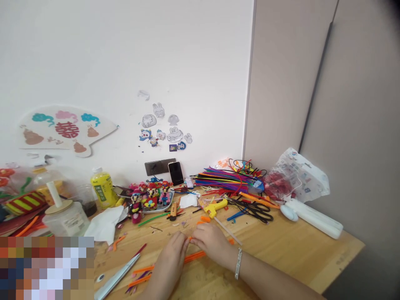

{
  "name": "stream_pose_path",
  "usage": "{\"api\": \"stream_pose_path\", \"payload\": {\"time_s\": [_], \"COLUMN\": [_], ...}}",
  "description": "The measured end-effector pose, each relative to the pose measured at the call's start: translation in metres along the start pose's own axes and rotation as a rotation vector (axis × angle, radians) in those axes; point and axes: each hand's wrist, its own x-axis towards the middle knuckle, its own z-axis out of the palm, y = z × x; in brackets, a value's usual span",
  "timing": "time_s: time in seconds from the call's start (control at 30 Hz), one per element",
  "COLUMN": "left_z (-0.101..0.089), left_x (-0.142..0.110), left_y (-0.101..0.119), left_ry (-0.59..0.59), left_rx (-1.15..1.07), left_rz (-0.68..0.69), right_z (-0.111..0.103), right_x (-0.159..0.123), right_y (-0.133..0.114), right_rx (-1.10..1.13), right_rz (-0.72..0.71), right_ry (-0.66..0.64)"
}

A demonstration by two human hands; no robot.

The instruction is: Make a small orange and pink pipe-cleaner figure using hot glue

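The left hand (171,255) and right hand (212,242) sit close together near the middle of the wooden surface (281,239), both closed, their fingers curled inward. Between them, they pinch a short orange pipe-cleaner piece (190,238), mostly hidden by the fingers. A silver bracelet (238,263) circles the right wrist. Longer orange pipe cleaners (194,257) lie just below the hands, partly under the left hand, and a pale glue stick (228,230) slants just beyond the right hand. Farther away, a yellow hot glue gun (215,207) rests near black-handled scissors (253,210), with a thick bundle of multicoloured pipe cleaners (221,180) behind them. Small pipe-cleaner figures (151,198) stand on a tray toward the far left, beside a yellow bottle (103,187). A smartphone (176,173) leans against the far wall, and a plastic bag (296,177) sits at the far right.
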Motion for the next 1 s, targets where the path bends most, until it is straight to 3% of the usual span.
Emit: {"api": "stream_pose_path", "payload": {"time_s": [0.3,0.63,1.0], "left_z": [-0.008,-0.008,-0.008], "left_x": [0.002,0.003,0.006], "left_y": [0.004,0.007,0.003], "left_ry": [0.023,0.035,0.010], "left_rx": [0.048,-0.013,-0.110], "left_rz": [0.037,0.005,-0.054], "right_z": [-0.023,-0.027,-0.031], "right_x": [0.006,0.007,0.009], "right_y": [0.006,0.026,0.024], "right_rx": [0.238,0.124,0.499], "right_rz": [0.043,-0.017,0.132], "right_ry": [-0.124,-0.113,-0.115]}}
